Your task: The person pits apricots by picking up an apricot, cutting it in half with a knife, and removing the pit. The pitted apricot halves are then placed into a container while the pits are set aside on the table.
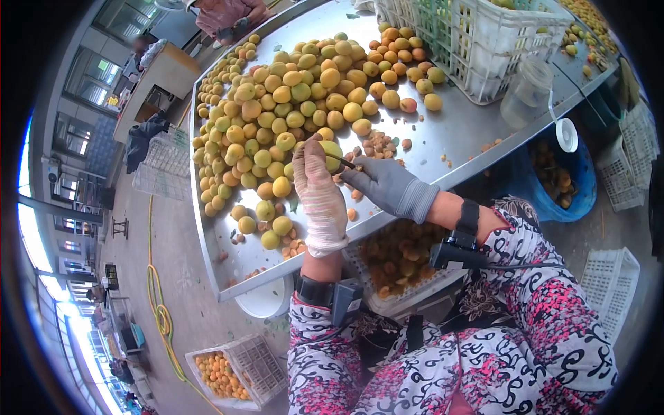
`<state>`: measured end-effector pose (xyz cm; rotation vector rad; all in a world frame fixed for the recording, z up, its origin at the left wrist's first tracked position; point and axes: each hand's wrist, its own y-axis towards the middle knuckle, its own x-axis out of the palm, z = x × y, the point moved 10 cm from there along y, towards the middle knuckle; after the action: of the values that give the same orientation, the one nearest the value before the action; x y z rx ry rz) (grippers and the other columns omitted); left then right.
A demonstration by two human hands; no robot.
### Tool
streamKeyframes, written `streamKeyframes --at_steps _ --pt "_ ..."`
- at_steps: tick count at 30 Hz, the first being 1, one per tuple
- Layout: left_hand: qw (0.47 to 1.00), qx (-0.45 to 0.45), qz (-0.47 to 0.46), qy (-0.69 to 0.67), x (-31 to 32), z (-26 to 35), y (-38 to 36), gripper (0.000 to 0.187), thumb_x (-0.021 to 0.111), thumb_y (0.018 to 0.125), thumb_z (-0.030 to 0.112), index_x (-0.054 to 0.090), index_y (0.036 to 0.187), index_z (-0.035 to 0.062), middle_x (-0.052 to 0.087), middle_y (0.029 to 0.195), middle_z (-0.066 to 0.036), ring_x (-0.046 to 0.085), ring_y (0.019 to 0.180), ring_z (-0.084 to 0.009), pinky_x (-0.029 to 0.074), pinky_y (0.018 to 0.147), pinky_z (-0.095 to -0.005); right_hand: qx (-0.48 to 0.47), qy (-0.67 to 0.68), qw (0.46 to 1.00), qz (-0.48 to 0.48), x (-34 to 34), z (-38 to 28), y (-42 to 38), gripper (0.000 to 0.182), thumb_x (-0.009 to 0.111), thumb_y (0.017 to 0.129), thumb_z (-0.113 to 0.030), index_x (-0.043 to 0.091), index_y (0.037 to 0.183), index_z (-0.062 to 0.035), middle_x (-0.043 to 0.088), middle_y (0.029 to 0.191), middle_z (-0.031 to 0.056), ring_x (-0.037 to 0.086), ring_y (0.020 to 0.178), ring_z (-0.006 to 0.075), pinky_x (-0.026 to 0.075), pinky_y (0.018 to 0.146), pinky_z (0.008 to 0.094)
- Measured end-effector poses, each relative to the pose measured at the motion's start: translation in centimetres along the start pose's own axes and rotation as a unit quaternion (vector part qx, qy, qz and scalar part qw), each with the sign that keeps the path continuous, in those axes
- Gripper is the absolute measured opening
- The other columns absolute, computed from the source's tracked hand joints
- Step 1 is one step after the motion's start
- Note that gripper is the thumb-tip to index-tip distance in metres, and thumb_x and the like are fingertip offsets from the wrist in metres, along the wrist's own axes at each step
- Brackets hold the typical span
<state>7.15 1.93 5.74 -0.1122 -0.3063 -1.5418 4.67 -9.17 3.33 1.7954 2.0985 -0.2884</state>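
My left hand, in a pale striped glove, is closed around a yellow-green apricot. My right hand, in a grey glove, grips a thin dark tool, probably a small knife, whose tip end meets the fruit. Both hands are over the near part of a metal table. Beyond them spreads a large heap of apricots. A small pile of brown pits lies just past my right hand.
White crates and a clear plastic jar stand on the table at right. Below the table edge are a crate of apricot pieces, a white bucket and a blue-lined tub. Across the table is another person.
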Motion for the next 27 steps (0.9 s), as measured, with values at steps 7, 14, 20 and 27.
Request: streamKeyframes --at_steps 7,14,20,27 --pt "0.986 -0.092 -0.036 -0.134 0.4 -1.0 0.0 0.036 0.057 0.092 0.029 0.055 0.112 -0.0017 0.057 0.100 -0.007 0.053 0.095 -0.0144 0.042 0.086 -0.0288 0.026 -0.146 0.989 -0.021 -0.4 -0.6 -0.2 0.044 0.045 0.093 -0.048 0.057 0.106 -0.0078 0.065 0.077 0.0151 0.064 0.079 0.0341 0.049 0.069 0.0414" --pt "0.995 -0.073 -0.023 -0.070 0.4 -0.2 -0.6 0.031 0.057 0.092 0.023 0.056 0.110 -0.0028 0.057 0.098 -0.007 0.054 0.092 -0.0154 0.044 0.084 -0.0281 0.021 -0.048 0.997 -0.059 -0.2 -0.9 -0.3 0.043 0.042 0.095 -0.045 0.058 0.105 -0.0061 0.064 0.092 0.0201 0.062 0.090 0.0363 0.048 0.080 0.0432" --pt "0.994 -0.062 0.002 -0.088 -0.2 -0.7 -1.0 0.033 0.056 0.092 0.022 0.054 0.112 -0.0042 0.057 0.099 -0.008 0.055 0.091 -0.0161 0.045 0.083 -0.0284 0.029 -0.045 0.996 -0.076 0.2 0.0 -0.1 0.040 0.047 0.094 -0.042 0.058 0.109 -0.0066 0.063 0.079 0.0150 0.063 0.079 0.0309 0.048 0.070 0.0372" --pt "0.991 -0.095 0.002 -0.095 -1.1 -1.5 -1.6 0.032 0.052 0.092 0.020 0.052 0.113 -0.0034 0.057 0.100 -0.009 0.055 0.091 -0.0164 0.045 0.081 -0.0279 0.015 -0.031 0.996 -0.086 0.9 0.4 -0.4 0.046 0.045 0.093 -0.047 0.058 0.103 -0.0041 0.064 0.091 0.0215 0.061 0.088 0.0384 0.047 0.077 0.0431"
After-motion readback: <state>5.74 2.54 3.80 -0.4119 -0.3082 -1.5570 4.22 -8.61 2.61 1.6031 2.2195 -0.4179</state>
